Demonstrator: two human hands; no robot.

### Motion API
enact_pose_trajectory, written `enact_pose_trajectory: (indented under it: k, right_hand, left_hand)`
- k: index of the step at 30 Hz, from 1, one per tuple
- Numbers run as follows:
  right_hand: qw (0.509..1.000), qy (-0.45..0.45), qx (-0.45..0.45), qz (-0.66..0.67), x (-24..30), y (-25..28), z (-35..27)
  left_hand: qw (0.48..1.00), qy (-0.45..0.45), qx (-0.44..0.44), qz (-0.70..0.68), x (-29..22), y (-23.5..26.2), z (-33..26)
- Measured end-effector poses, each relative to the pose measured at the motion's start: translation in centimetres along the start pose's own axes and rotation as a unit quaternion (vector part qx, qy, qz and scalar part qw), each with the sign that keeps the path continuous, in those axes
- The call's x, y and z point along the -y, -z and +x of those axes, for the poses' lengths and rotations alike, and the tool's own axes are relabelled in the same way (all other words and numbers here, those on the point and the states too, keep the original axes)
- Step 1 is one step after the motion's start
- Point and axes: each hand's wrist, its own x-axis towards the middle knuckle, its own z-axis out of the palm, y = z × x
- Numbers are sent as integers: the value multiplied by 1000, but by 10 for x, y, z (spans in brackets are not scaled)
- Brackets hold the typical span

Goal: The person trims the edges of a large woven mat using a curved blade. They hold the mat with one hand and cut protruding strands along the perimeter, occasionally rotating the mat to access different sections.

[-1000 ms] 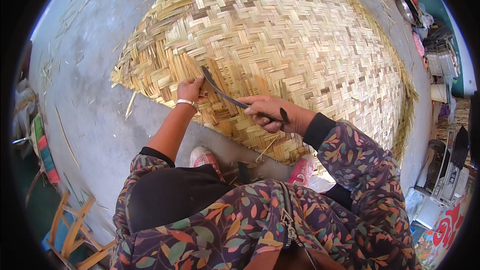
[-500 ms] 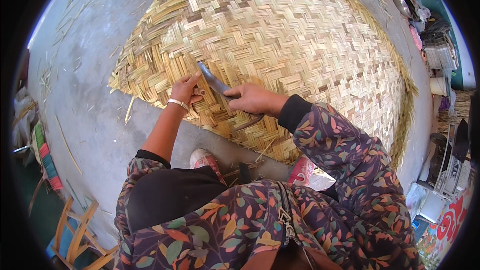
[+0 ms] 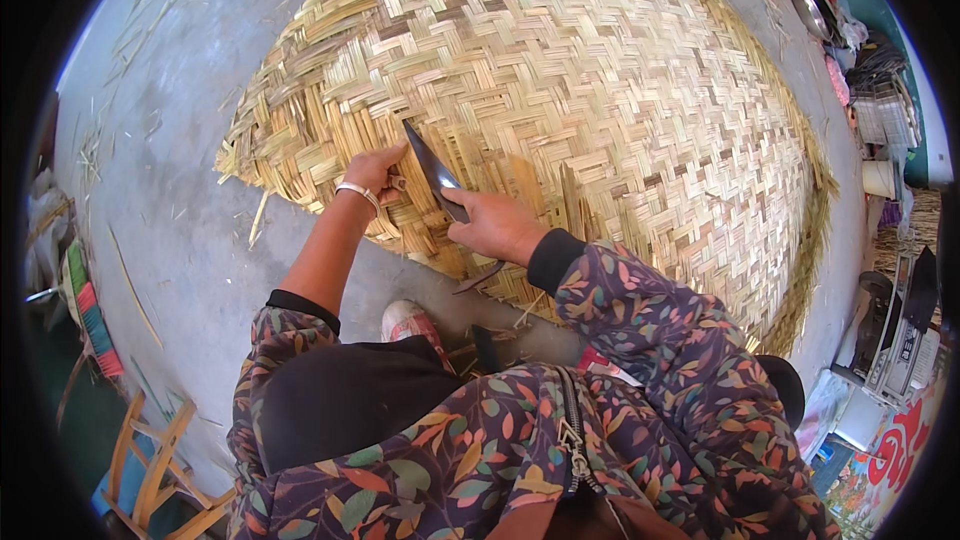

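A large woven mat (image 3: 640, 110) of flat, pale yellow and brown strips spreads across the floor ahead. In my right hand (image 3: 500, 226) is a dark, pointed metal blade (image 3: 432, 162), its handle closed in my fingers and a curved tail showing below my fist. The blade lies slanted over the mat's near left part, its tip pointing away. My left hand (image 3: 375, 172), with a pale bracelet at the wrist, is closed by loose strips beside the tip; its fingertips are partly hidden. Some strips (image 3: 570, 202) stick up just beyond my right hand.
Straw bits (image 3: 92, 155) are scattered on the grey floor (image 3: 180, 130) at left. A wooden chair frame (image 3: 150, 460) stands at the lower left, near a coloured bristly broom (image 3: 90, 315). Piled household goods (image 3: 885, 110) line the right side. My shoe (image 3: 408, 322) is by the mat's near edge.
My right hand has come nearer and slightly left, and the blade now stands steeper. Strips beyond my right hand now stick up. My left hand has hardly moved.
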Motion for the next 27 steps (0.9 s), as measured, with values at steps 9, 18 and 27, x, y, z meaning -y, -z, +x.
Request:
enact_pose_trajectory:
  k: [9, 18, 27]
  right_hand:
    - [1000, -1, -25, -10, 1, -5, 10]
    - [999, 0, -27, -28, 3, -1, 3]
    - [998, -2, -29, -49, 4, -1, 6]
  left_hand:
    - [996, 71, -50, -33, 4, -11, 21]
    - [969, 3, -41, 245, -21, -6, 10]
    - [992, 48, -79, 83, -10, -4, 15]
